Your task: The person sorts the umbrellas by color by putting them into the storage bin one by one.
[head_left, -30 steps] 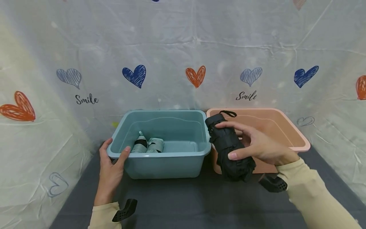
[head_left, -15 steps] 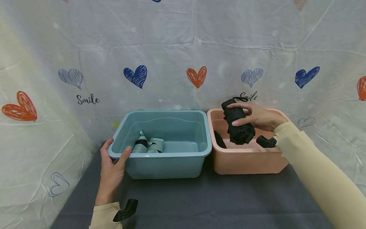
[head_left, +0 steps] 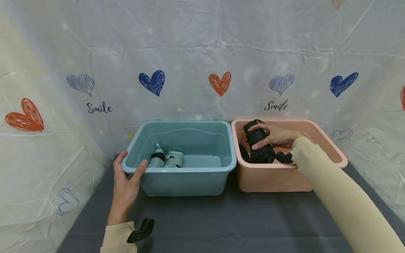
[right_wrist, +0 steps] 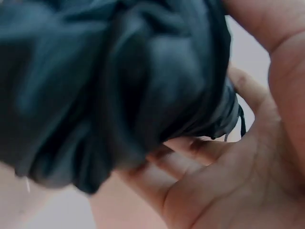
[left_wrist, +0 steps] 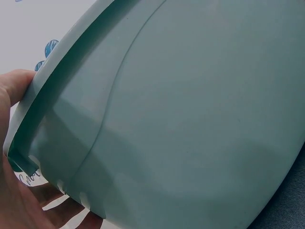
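My right hand (head_left: pixel 276 135) holds a black folded umbrella (head_left: pixel 255 137) low inside the pink bin (head_left: pixel 272 180), near its left end. The umbrella is tilted, its strap end toward the back wall. In the right wrist view its gathered black fabric (right_wrist: pixel 138 86) lies across my fingers. Another dark object (head_left: pixel 244 154) lies left of it, partly hidden. At the left, my left hand (head_left: pixel 124 191) grips the front-left corner of the blue bin (head_left: pixel 186 184); the left wrist view shows fingers curled against the bin's outer side (left_wrist: pixel 181 105). Two pale-blue bundles (head_left: pixel 157 160) with black bands lie inside the blue bin.
Both bins stand side by side on a dark grey cloth (head_left: pixel 202 221), their rims very close together. Behind them hangs a pale sheet (head_left: pixel 190 52) printed with hearts and "Smile". The blue bin's right half shows bare floor.
My right hand has carried the black umbrella from in front of the pink bin, over its rim, and down inside. My left hand has kept its grip on the blue bin.
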Available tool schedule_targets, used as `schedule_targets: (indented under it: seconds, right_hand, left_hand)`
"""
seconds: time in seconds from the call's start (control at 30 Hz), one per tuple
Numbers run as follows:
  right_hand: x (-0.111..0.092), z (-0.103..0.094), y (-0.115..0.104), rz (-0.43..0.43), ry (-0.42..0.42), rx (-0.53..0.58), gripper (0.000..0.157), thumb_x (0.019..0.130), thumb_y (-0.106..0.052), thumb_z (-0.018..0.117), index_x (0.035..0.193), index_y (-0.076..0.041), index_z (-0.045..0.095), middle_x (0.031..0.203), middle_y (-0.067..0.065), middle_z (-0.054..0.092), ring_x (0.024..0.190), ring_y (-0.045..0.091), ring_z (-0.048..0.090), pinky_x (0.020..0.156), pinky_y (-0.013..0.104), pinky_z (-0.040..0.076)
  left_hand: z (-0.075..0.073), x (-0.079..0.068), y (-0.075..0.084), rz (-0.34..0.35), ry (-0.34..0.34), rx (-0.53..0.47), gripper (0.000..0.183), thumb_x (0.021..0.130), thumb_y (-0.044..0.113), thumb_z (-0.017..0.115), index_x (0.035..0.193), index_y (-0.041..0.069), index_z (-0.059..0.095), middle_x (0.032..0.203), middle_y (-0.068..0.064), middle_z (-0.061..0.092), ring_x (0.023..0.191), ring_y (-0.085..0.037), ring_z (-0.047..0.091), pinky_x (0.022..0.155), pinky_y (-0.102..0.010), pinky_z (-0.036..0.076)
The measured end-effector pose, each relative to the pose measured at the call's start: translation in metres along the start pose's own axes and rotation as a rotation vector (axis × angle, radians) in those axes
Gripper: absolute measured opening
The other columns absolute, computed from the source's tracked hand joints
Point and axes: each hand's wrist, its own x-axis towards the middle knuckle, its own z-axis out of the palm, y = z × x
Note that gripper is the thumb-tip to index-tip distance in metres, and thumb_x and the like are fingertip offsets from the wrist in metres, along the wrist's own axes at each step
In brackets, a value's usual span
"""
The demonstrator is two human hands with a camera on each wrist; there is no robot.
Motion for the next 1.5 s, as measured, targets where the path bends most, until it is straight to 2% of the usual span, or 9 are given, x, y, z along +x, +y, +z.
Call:
schedule_targets:
  seconds: [0.1, 0.33, 0.43, 0.57, 0.83, 1.23, 1.5]
  right_hand:
    - [0.001, 0.001, 0.004, 0.015, -0.002, 0.01, 0.082, 0.089, -0.009, 0.08, 0.156, -0.015, 0.032, 0.149, 0.026, 0.031, 0.125, 0.039, 0.052, 0.092, 0.049, 0.054]
    - [0.006, 0.006, 0.007, 0.04, 0.001, -0.051, 0.081, 0.087, -0.013, 0.082, 0.153, -0.013, 0.036, 0.146, 0.025, 0.037, 0.114, 0.032, 0.061, 0.088, 0.045, 0.056]
    - [0.008, 0.007, 0.008, 0.034, -0.005, -0.063, 0.08, 0.086, -0.013, 0.083, 0.152, -0.011, 0.037, 0.147, 0.024, 0.034, 0.113, 0.03, 0.062, 0.088, 0.043, 0.056]
    - [0.01, 0.009, 0.009, 0.033, -0.016, -0.066, 0.081, 0.085, -0.012, 0.084, 0.151, -0.009, 0.038, 0.15, 0.021, 0.027, 0.115, 0.031, 0.06, 0.09, 0.043, 0.056]
    - [0.011, 0.012, 0.013, 0.084, -0.033, -0.06, 0.082, 0.085, -0.013, 0.084, 0.151, -0.01, 0.037, 0.149, 0.02, 0.025, 0.12, 0.034, 0.054, 0.092, 0.044, 0.054]
    - [0.01, 0.013, 0.015, 0.168, -0.034, -0.227, 0.085, 0.082, -0.026, 0.087, 0.152, -0.014, 0.039, 0.15, 0.02, 0.027, 0.125, 0.036, 0.047, 0.098, 0.046, 0.051]
    - [0.012, 0.013, 0.014, 0.196, -0.041, -0.211, 0.086, 0.083, -0.023, 0.086, 0.153, -0.014, 0.038, 0.15, 0.022, 0.026, 0.12, 0.036, 0.049, 0.087, 0.044, 0.055]
  left_hand:
    - [0.001, 0.001, 0.0, 0.002, 0.005, 0.002, 0.085, 0.1, 0.04, 0.064, 0.163, 0.029, 0.007, 0.166, -0.01, 0.01, 0.148, -0.036, 0.019, 0.113, -0.065, 0.02]
    - [0.001, 0.0, 0.0, -0.003, 0.009, -0.009, 0.086, 0.1, 0.039, 0.064, 0.163, 0.029, 0.007, 0.166, -0.01, 0.01, 0.148, -0.036, 0.019, 0.113, -0.065, 0.02]
    - [0.0, 0.001, 0.001, -0.002, 0.007, -0.014, 0.086, 0.1, 0.038, 0.064, 0.163, 0.028, 0.006, 0.166, -0.01, 0.01, 0.148, -0.036, 0.019, 0.114, -0.065, 0.021]
    - [0.001, 0.001, 0.002, -0.001, 0.006, -0.008, 0.086, 0.1, 0.039, 0.064, 0.163, 0.027, 0.006, 0.166, -0.011, 0.011, 0.148, -0.037, 0.02, 0.114, -0.065, 0.021]
    - [0.003, 0.001, 0.003, 0.008, 0.007, -0.007, 0.085, 0.1, 0.038, 0.064, 0.163, 0.027, 0.007, 0.165, -0.011, 0.013, 0.147, -0.038, 0.022, 0.113, -0.066, 0.02]
    - [0.003, 0.0, 0.003, 0.001, 0.013, 0.002, 0.085, 0.1, 0.04, 0.064, 0.163, 0.027, 0.007, 0.165, -0.012, 0.011, 0.147, -0.038, 0.021, 0.113, -0.066, 0.021]
    - [0.003, -0.001, 0.002, 0.004, 0.019, 0.004, 0.085, 0.1, 0.04, 0.064, 0.162, 0.027, 0.008, 0.165, -0.011, 0.012, 0.147, -0.038, 0.021, 0.113, -0.066, 0.021]
